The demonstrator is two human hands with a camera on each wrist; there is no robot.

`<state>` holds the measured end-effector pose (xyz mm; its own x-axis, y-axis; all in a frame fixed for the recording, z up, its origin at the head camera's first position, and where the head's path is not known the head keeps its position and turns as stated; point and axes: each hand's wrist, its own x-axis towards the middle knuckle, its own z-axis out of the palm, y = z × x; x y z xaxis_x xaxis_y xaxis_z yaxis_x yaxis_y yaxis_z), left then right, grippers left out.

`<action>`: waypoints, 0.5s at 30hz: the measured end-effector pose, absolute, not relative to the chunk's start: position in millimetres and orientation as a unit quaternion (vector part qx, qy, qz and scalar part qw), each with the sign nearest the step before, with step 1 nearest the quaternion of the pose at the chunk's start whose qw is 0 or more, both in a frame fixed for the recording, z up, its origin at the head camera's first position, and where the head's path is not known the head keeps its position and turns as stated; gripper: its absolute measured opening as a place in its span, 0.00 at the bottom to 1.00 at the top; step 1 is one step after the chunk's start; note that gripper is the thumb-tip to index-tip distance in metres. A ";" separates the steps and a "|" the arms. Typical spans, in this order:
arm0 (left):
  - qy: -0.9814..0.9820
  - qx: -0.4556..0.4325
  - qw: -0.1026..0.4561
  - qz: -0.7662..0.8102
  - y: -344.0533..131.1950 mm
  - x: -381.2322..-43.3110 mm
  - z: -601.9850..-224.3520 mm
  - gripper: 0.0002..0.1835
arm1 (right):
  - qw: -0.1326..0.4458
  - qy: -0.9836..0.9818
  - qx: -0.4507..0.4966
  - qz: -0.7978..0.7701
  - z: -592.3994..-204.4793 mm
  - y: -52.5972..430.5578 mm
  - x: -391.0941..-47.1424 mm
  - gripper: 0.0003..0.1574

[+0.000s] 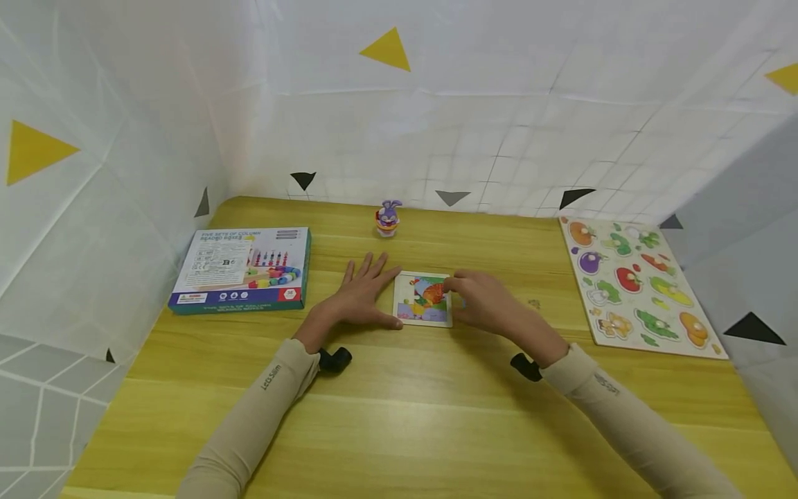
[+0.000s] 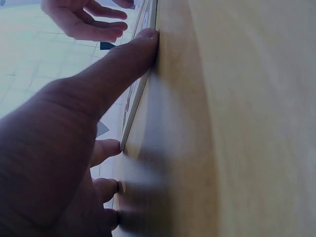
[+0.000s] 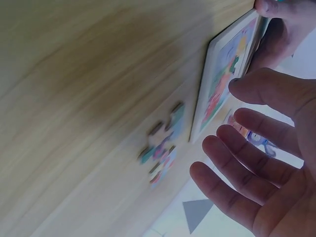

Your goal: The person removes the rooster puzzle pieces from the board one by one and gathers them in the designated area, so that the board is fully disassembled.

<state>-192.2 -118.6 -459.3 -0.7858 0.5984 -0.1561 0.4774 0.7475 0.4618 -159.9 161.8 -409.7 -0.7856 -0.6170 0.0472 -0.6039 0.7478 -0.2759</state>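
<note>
On my feed the puzzle board [image 1: 396, 296] lies flat on the table [image 1: 399, 416], between the two hands: a thin square plate with a pale raised rim around a printed scene of an orange-red bird on blue, purple and green. The tabletop is yellowish wood grain, smooth with a soft sheen. From the right wrist I make out loose jigsaw pieces [image 3: 160, 138] lying beside the board, with knobs, notches and thick brown edges.

To the board's left is a rectangular printed box [image 1: 243, 267]; beyond it stands a glossy purple rabbit figure [image 1: 388, 218] with long ears; to its right lies a larger vegetable panel [image 1: 673, 346], flat and pale, with rounded, brightly coloured shapes.

The left hand [image 1: 364, 298] lies palm down at the board's left side, fingers fanned wide, thumb pressed to the near corner, index finger at the far one. The right hand [image 1: 483, 299] comes in over the right edge, fingers loosely bent and apart from the thumb; I see nothing pinched there, and I cannot tell whether the fingertips touch the board. Both forearms angle inward toward it in beige sleeves [image 1: 262, 409].
</note>
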 end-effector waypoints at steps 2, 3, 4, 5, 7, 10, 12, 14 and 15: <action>0.923 0.291 0.148 0.204 -119.0 -192.5 -459.7 0.61 | 0.026 0.934 -0.329 -0.135 -409.6 157.0 -160.9 0.22; 0.923 0.292 0.148 0.203 -119.1 -192.7 -460.0 0.61 | 0.028 0.935 -0.328 -0.131 -409.7 154.8 -161.4 0.22; 0.923 0.292 0.148 0.204 -119.1 -192.7 -460.0 0.61 | 0.031 0.936 -0.328 -0.128 -409.8 152.6 -161.8 0.22; 0.922 0.293 0.148 0.204 -119.2 -192.8 -460.1 0.61 | 0.033 0.936 -0.328 -0.126 -410.2 150.6 -162.3 0.23; 0.922 0.293 0.148 0.205 -119.3 -192.9 -460.2 0.61 | 0.036 0.936 -0.327 -0.125 -409.8 146.7 -162.4 0.24; 0.922 0.291 0.150 0.207 -119.0 -192.7 -459.6 0.61 | 0.033 0.934 -0.331 -0.131 -410.0 141.9 -162.3 0.23; 0.922 0.291 0.151 0.208 -118.6 -192.7 -459.5 0.61 | 0.028 0.931 -0.338 -0.138 -409.8 139.1 -161.4 0.21; 0.922 0.291 0.150 0.206 -118.3 -192.4 -459.3 0.61 | 0.026 0.927 -0.343 -0.146 -410.1 136.6 -161.0 0.20; 0.923 0.291 0.150 0.204 -118.1 -192.3 -459.4 0.61 | 0.026 0.926 -0.346 -0.149 -410.1 135.2 -160.6 0.21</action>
<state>-192.3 -118.1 -459.4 -0.7854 0.5986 -0.1578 0.4762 0.7471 0.4638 -160.6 135.2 -410.1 -0.7599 -0.6477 0.0549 -0.6323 0.7169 -0.2935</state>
